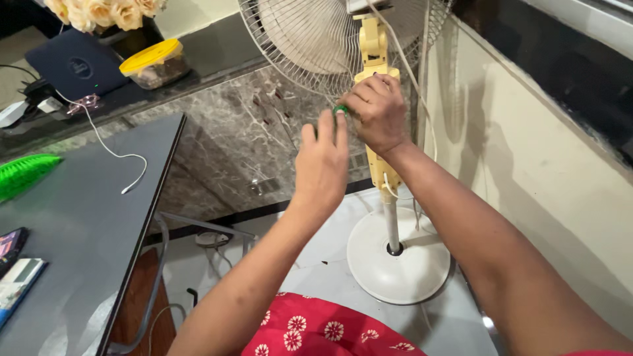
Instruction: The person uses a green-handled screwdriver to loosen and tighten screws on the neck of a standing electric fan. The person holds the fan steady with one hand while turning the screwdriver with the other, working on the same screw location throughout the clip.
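— Where are the hands right now?

— Both are raised in front of the pedestal fan (pixel 376 72), at the height of its yellow neck. The right hand (pixel 377 113) is turned knuckles up, wrist bent, forearm running down and off to the lower right. Its fingers are curled together and pinched on a small green object (pixel 340 110), which sits just beside the yellow column.

— And the left?

— The left hand (pixel 323 161) comes up from below with its back toward us, forearm rising steeply from the lap. The fingers are straight and close together, and the tips meet that same green object from beneath. I can't tell whether they grip it or only touch it; the piece is mostly hidden between the two hands.

— What is the green thing?

— Too small and too covered to say. It is round-edged and bright green.

— What's around them?

— The fan's wire grille is above the hands, its white pole drops to a round white base (pixel 395 264) on the pale floor, and a white cord hangs along the column. A cream wall is close on the right. To the left is a dark grey table (pixel 86 224) with a green brush (pixel 26 173) at its far edge and a white cable (pixel 115 153) trailing across it. Behind that, a dark ledge carries a container with a yellow lid (pixel 153 60) and some pale flowers (pixel 105 12). Red cloth with white flowers (pixel 323 329) shows at the bottom, between the forearms.
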